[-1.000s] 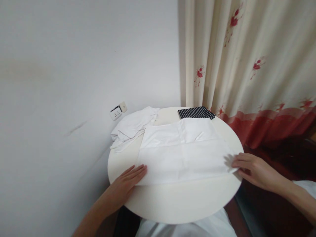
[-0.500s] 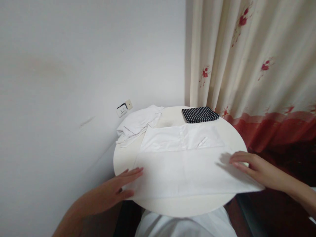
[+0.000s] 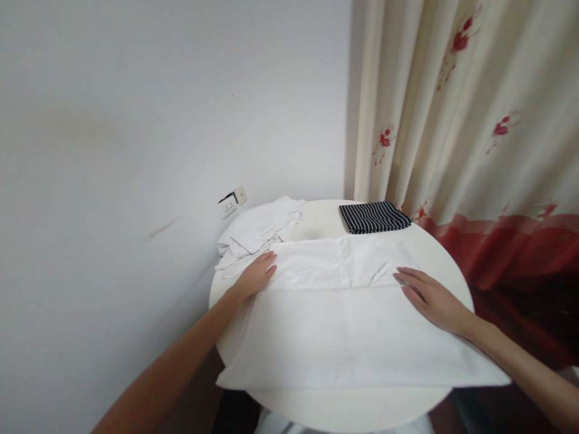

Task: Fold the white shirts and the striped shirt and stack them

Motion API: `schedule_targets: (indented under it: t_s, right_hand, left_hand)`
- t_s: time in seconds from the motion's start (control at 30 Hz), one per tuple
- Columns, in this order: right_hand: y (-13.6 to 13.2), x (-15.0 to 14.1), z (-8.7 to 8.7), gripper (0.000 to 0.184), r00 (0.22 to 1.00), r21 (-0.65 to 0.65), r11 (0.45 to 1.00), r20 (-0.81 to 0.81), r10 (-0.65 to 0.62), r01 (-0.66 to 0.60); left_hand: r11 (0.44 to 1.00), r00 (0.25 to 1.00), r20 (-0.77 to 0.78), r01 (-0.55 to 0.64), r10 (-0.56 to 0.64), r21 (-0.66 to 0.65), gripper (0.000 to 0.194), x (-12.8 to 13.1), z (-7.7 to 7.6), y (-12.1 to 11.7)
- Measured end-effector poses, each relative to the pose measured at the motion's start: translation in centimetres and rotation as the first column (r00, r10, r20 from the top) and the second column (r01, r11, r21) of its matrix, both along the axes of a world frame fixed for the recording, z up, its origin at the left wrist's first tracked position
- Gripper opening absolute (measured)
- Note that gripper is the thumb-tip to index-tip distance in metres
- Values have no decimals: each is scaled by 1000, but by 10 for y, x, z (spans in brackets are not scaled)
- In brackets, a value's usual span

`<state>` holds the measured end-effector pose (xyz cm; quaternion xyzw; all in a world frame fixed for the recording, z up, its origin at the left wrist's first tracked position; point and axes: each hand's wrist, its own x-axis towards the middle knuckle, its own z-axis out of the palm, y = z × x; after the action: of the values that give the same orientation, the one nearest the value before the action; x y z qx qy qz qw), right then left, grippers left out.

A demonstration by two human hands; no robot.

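Observation:
A white garment (image 3: 344,337) lies partly folded on the round white table (image 3: 348,407), its lower corners reaching past the table's edge. Its far strip shows a small white tag-like piece (image 3: 380,272) and a crease near the middle. At the strip's left edge rests my left hand (image 3: 256,276), fingers stretched out and thumb a little apart. My right hand (image 3: 432,298) lies on the garment's right side, close to the tag, with its fingers spread. Neither hand visibly grips the fabric.
A crumpled white cloth (image 3: 260,226) sits at the table's back left, near a wall socket (image 3: 227,206). A folded black-and-white striped cloth (image 3: 375,217) lies at the back right. A floral curtain (image 3: 420,120) hangs behind it on the right.
Both hands have moved away from me over the garment, the left from its near left side to the far strip, the right inward. The view has shifted slightly.

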<state>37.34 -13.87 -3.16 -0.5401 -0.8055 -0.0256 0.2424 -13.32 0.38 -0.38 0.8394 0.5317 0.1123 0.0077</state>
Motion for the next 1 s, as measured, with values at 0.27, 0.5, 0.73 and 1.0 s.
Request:
schedule_targets:
  t_s: [0.27,0.5,0.73,1.0]
  right_hand:
    - [0,2,0,48,999,-48,999,31,-8,10]
    - [-15,-2,5,50,999,-78,997,40,-19,22]
    - [-17,-5,16,52,987,-44,997,156,-49,56]
    - [-31,-106,37,61,962,-64,977,170,212,-204]
  left_hand:
    - [999,997,-73,-39,40,10,58,11,-9,9]
    - [1000,991,-129,23,-21,16,63,-6,-10,1]
    - [1000,972,-233,-16,19,16,54,8,17,-8]
    - [845,842,-78,529,-534,-77,67,134,36,-115]
